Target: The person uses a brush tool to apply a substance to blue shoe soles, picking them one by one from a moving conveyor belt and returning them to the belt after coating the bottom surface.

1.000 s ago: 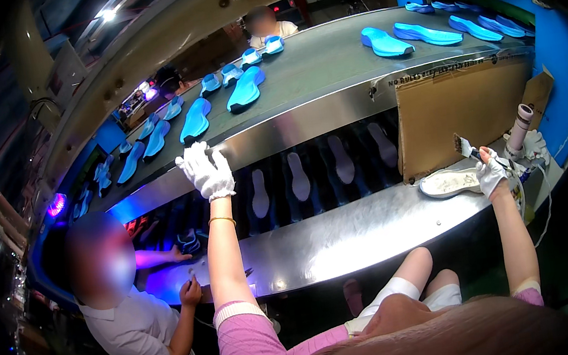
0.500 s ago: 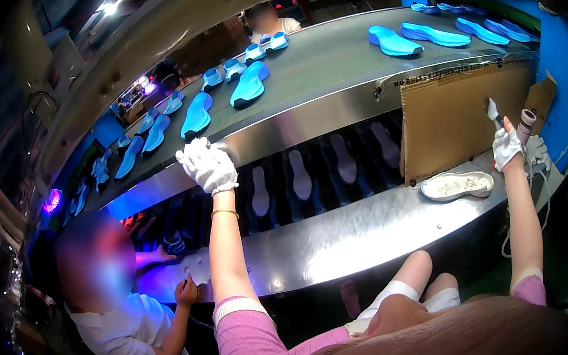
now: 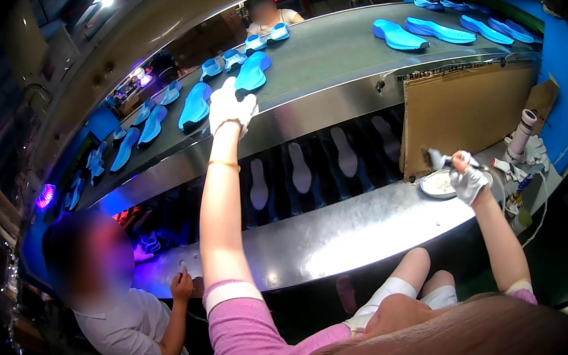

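Over the conveyor belt, my white-gloved left hand [image 3: 229, 109] is at the near end of a blue shoe sole [image 3: 253, 72], fingers along its left side and thumb at its right. The dark tip of the sole sits between them. My right hand [image 3: 467, 180], also gloved with some fingertips bare, grips a brush [image 3: 439, 158] with a whitish head. That brush head is just above a white, shallow, shoe-shaped dish [image 3: 435, 185] with pale contents. The hand hides the dish's right part.
More blue soles and upper pieces line the belt [image 3: 325, 48]. Dark holders with sole shapes [image 3: 299, 168] fill the lower level. A cardboard sheet [image 3: 471, 112] stands beside a roll [image 3: 523, 130] and gloves. A co-worker [image 3: 120, 318] sits at left; another person [image 3: 267, 15] is across the belt.
My left hand has moved right and forward to the second sole's near end. My right hand has brought the brush down leftward from beside the cardboard to the dish.
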Action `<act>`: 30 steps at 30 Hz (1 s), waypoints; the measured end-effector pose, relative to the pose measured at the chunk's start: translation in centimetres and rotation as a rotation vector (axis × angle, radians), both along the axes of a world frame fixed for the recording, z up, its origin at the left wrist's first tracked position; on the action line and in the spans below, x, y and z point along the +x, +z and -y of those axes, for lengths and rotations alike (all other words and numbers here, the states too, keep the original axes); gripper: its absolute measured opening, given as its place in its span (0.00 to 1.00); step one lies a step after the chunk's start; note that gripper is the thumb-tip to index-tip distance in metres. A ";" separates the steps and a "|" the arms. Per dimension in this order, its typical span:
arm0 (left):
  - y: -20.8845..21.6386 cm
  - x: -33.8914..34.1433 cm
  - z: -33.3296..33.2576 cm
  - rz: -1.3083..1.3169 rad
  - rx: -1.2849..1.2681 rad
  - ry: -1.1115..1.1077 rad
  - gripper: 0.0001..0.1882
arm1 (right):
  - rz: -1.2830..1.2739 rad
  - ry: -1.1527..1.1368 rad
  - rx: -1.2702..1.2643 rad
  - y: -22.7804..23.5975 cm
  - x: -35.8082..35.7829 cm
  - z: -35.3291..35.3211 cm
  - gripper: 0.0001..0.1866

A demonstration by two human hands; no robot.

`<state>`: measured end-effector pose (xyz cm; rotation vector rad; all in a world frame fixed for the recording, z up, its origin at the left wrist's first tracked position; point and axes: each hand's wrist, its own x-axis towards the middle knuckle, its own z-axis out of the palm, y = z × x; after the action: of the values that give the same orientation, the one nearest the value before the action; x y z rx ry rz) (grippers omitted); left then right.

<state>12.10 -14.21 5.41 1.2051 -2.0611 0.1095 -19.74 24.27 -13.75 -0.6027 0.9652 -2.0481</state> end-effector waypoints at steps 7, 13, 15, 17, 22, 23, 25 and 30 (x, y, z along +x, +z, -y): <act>0.5 -3.2 -2.0 -0.036 0.035 0.040 0.11 | -0.002 0.004 0.114 -0.1 7.7 -1.4 0.10; 1.0 2.4 -8.7 -0.761 -0.011 -0.737 0.18 | -0.111 -0.014 0.050 1.3 9.3 -1.6 0.09; 2.3 3.9 -11.1 -1.135 -0.043 -0.881 0.18 | -0.130 -0.043 0.076 1.1 8.9 -1.7 0.09; 2.7 6.4 -12.4 -1.376 0.191 -0.898 0.16 | -0.169 -0.098 0.100 0.9 8.6 -2.0 0.08; -0.2 7.4 -15.1 -1.262 0.831 -1.643 0.21 | -0.134 -0.117 0.121 0.5 10.9 -1.8 0.08; -1.9 6.7 -15.4 -1.168 1.118 -1.815 0.22 | -0.149 -0.083 0.092 0.8 11.8 -1.8 0.08; -5.7 4.8 -19.5 -1.412 1.857 -1.527 0.24 | -0.158 -0.050 0.089 0.8 13.4 -2.2 0.08; -19.5 4.4 -26.0 -1.444 2.052 -1.421 0.37 | -0.341 0.077 0.094 2.3 16.9 -2.7 0.08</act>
<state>16.47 11.78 -14.14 -0.1494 -0.5227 -2.8180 -2.84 27.00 -11.50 -0.9441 1.2061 -1.8544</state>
